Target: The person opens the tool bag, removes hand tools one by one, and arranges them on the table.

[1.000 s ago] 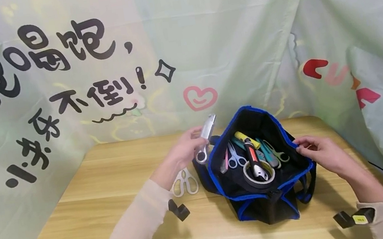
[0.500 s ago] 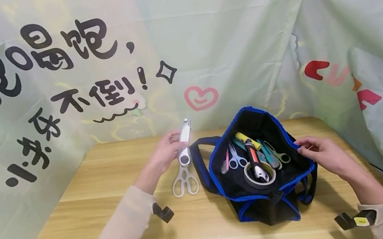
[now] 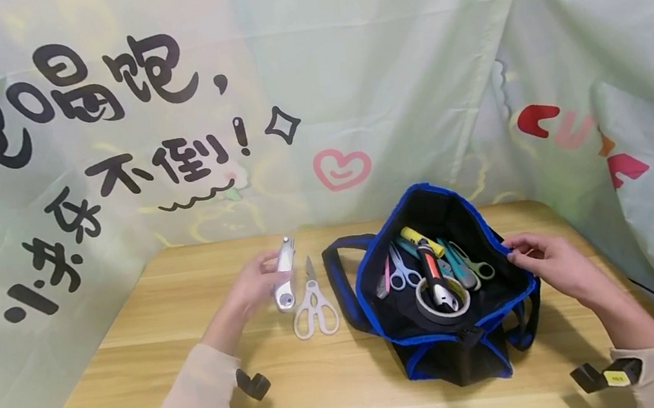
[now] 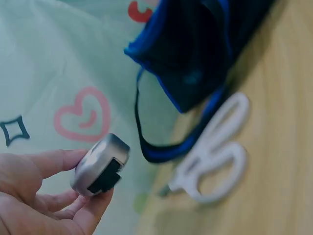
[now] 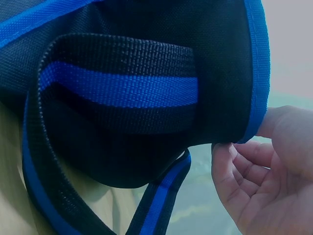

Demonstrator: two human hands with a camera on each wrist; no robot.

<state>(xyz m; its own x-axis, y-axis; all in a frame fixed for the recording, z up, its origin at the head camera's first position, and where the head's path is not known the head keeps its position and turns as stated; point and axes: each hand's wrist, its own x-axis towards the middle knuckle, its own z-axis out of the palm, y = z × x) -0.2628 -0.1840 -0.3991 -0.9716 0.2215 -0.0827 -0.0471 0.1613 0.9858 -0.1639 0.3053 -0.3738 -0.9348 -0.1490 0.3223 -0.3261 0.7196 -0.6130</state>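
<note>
My left hand point(image 3: 253, 287) grips a silver utility knife point(image 3: 286, 272) over the left part of the table, just left of white-handled scissors point(image 3: 315, 309). In the left wrist view the knife point(image 4: 98, 166) sits between thumb and fingers, its end with a dark slot facing the camera; the scissors' white handles look blurred. On the right, my right hand point(image 3: 547, 261) pinches the blue-trimmed rim of a black tool bag point(image 3: 458, 361). The right wrist view has thumb and fingers of that hand point(image 5: 279, 171) at the trim's lower corner. The bag's mouth gapes toward me.
Inside the bag lie a roll of tape point(image 3: 422, 302), a black-and-orange cutter point(image 3: 432, 266), blue-handled scissors point(image 3: 399, 270), green-handled scissors point(image 3: 485, 269), a yellow cylinder point(image 3: 420, 240) and teal cutters point(image 3: 460, 265). A strap handle point(image 3: 338, 286) loops out left. Printed cloth point(image 3: 398, 82) hangs behind the wooden table point(image 3: 155, 367).
My left hand has carried the utility knife left and downward, from beside the bag's rim past the white scissors, whose blades now show. The right hand and the bag have stayed put.
</note>
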